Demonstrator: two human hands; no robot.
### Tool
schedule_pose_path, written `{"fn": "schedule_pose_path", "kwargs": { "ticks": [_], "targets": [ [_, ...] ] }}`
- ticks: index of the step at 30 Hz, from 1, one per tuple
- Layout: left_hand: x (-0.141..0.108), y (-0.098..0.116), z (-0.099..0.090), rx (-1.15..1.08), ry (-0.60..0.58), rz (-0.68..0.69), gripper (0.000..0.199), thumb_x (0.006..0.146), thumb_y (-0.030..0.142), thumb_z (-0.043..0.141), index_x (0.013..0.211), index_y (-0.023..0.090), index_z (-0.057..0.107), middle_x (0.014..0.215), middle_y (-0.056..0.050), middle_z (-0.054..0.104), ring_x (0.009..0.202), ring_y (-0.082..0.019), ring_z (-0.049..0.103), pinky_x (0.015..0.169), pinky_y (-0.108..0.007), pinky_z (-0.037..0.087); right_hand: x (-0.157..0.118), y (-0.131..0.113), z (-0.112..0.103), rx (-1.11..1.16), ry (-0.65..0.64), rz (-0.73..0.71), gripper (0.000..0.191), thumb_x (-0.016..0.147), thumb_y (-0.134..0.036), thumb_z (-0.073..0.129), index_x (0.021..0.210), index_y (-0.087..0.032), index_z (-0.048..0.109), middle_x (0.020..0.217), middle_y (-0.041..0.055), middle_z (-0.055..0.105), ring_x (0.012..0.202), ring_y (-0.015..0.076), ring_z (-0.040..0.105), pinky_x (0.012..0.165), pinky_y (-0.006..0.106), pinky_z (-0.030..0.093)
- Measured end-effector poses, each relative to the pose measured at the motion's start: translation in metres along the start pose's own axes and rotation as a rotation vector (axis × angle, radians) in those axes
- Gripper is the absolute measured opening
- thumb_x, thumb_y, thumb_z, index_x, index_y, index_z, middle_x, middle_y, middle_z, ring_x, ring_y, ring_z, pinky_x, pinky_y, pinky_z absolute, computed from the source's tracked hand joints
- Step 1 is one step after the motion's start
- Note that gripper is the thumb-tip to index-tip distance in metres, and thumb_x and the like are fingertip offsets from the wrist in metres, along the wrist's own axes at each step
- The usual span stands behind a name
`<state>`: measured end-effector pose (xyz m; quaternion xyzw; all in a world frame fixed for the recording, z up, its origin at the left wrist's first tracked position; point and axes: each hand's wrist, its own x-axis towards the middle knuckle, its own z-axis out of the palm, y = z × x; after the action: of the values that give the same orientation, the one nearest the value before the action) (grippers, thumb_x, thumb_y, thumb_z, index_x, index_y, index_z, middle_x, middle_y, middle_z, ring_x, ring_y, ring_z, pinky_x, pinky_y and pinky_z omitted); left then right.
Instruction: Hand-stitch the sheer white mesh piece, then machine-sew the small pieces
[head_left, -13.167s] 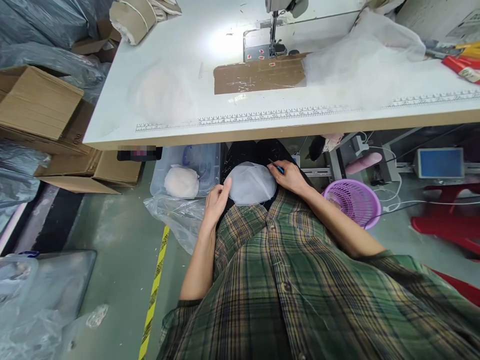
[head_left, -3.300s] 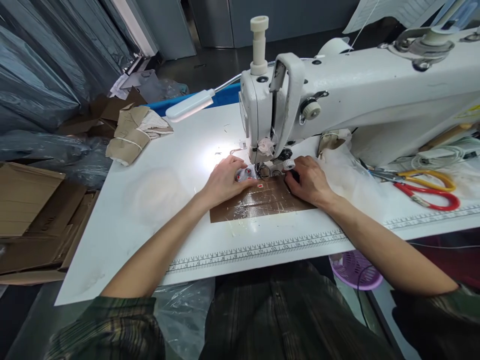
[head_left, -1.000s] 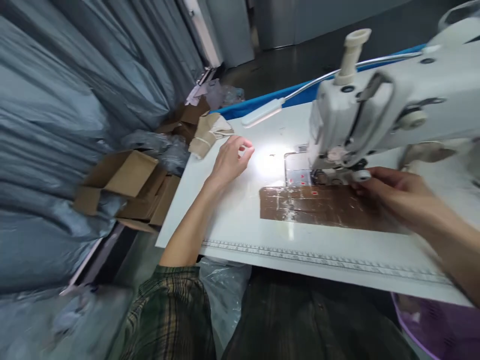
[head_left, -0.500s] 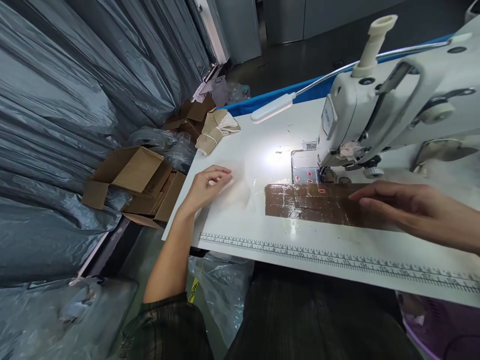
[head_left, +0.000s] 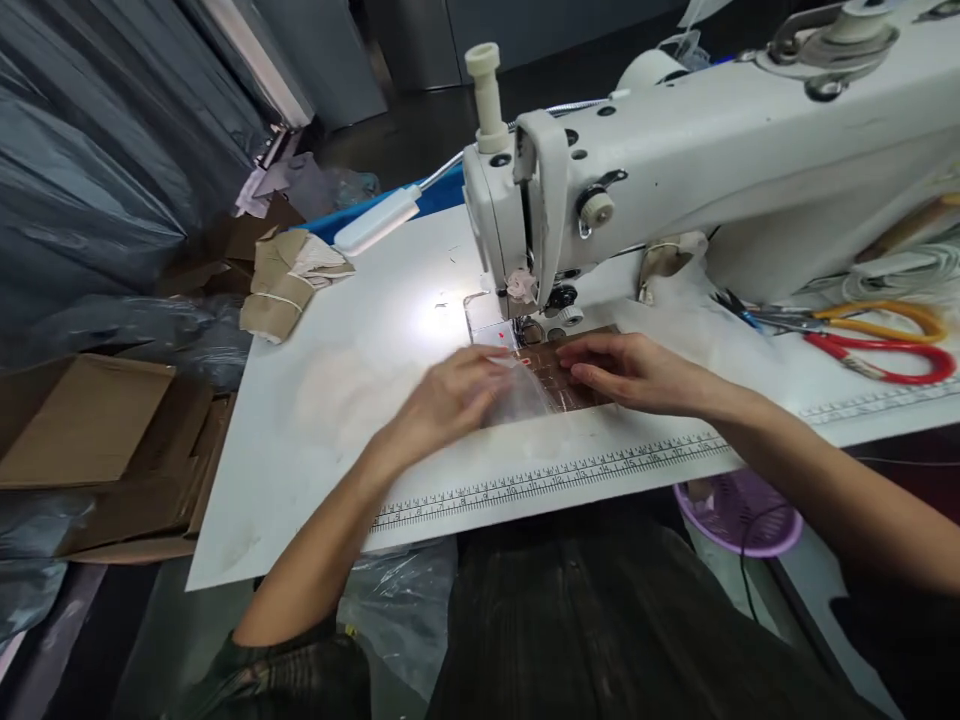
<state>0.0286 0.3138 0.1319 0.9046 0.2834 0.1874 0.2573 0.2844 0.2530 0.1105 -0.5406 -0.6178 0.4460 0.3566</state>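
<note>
1. Grip of the left hand (head_left: 446,402): closed on a sheer white fabric piece (head_left: 521,397), the fingers smeared by motion blur.
2. Right hand (head_left: 643,374): its grip stands open, thumb slightly apart from the bent fingers; I cannot tell whether the fingertips touch the surface below.
3. The sheer white fabric piece lies between the two hands, partly over a brown taped strip (head_left: 596,394).
4. Just beyond the strip stands the head of a white sewing machine (head_left: 491,220), with a pale pink gathered bit (head_left: 521,285) on its lower end.
5. To the left on the table (head_left: 259,490) are a pale, blurry pile (head_left: 330,395), a tied tan bundle (head_left: 277,300) and, above, a white lamp (head_left: 379,220).
6. To the right lie white gauzy material (head_left: 679,325) and red- and orange-handled scissors (head_left: 829,350).
7. Ruler markings (head_left: 555,482) run along the front edge; a purple basket (head_left: 739,548) sits lower, and cardboard boxes (head_left: 94,420) stand at far left.
</note>
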Motion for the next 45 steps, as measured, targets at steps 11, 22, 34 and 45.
{"fn": "schedule_pose_path", "kwargs": {
  "ticks": [11, 22, 34, 45],
  "targets": [
    [0.026, -0.039, 0.017, 0.201, 0.117, 0.040, 0.014, 0.087, 0.034, 0.068, 0.095, 0.022, 0.071, 0.109, -0.008, 0.064, 0.092, -0.021, 0.060, 0.086, -0.044, 0.048, 0.019, -0.014, 0.016, -0.350, -0.054, -0.123, 0.031, 0.090, -0.025, 0.054, 0.113, -0.015, 0.071, 0.091, 0.0076, 0.075, 0.075, 0.0185, 0.067, 0.067, 0.029, 0.051],
    [-0.031, -0.023, -0.075, -0.078, 0.030, -0.126, 0.015, 0.092, 0.031, 0.056, 0.093, 0.021, 0.067, 0.069, -0.001, 0.067, 0.054, -0.011, 0.057, 0.049, -0.023, 0.044, 0.037, -0.010, 0.044, -0.629, 0.058, -0.086, 0.026, 0.091, -0.039, 0.056, 0.093, -0.018, 0.071, 0.083, 0.0105, 0.069, 0.071, 0.0244, 0.061, 0.062, 0.036, 0.044],
    [0.013, -0.036, -0.041, 0.045, 0.048, -0.069, 0.046, 0.085, 0.044, 0.066, 0.125, 0.022, 0.060, 0.132, -0.010, 0.061, 0.121, -0.027, 0.059, 0.102, -0.046, 0.048, 0.033, -0.009, 0.060, -0.432, 0.164, -0.185, 0.008, 0.088, -0.026, 0.051, 0.088, -0.020, 0.056, 0.086, 0.0078, 0.064, 0.068, 0.0185, 0.055, 0.062, 0.034, 0.042],
    [0.015, -0.061, -0.039, -0.697, 0.333, -0.393, 0.042, 0.071, 0.035, 0.082, 0.103, 0.013, 0.066, 0.081, -0.003, 0.070, 0.069, -0.015, 0.068, 0.071, -0.030, 0.057, 0.075, -0.029, 0.112, 0.084, 0.244, -0.062, 0.041, 0.083, -0.047, 0.061, 0.111, -0.019, 0.055, 0.089, 0.0071, 0.069, 0.075, 0.0220, 0.065, 0.069, 0.037, 0.051]
  ]
}}
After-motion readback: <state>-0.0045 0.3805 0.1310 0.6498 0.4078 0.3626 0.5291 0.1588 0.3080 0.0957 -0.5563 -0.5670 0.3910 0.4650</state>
